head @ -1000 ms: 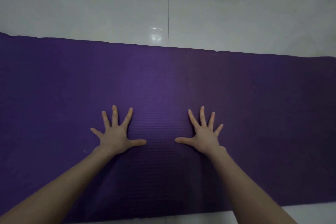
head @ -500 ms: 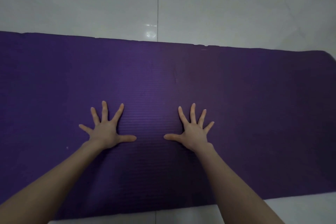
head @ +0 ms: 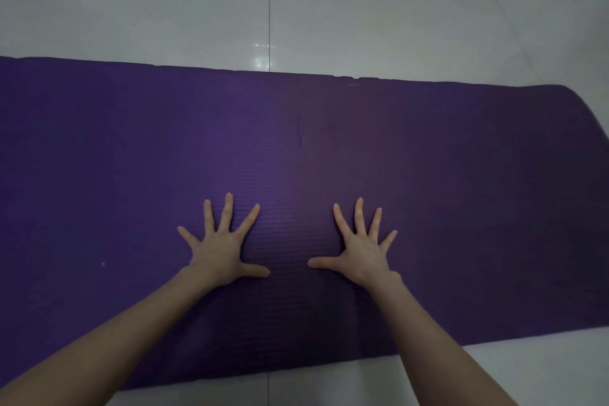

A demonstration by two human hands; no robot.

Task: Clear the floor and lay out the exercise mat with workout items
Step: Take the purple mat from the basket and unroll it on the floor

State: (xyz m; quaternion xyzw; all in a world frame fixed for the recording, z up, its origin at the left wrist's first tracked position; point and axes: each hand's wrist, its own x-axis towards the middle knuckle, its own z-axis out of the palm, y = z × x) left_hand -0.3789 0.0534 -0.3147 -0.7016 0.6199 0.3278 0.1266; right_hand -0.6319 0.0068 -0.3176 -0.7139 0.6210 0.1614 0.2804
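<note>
Left hand (head: pixel 221 249), right hand (head: pixel 363 252) flat, fingers splayed, on purple mat (head: pixel 461 191); tiled floor (head: pixel 395 10) around.

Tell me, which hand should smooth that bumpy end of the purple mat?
Probably the right hand. The mat seems to curve up at its far right end, on that hand's side. The left hand lies flat farther from it.

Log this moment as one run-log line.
mat: unrolled on tiled floor | left hand: flat, fingers spread | right hand: same | workout items: none visible
</note>
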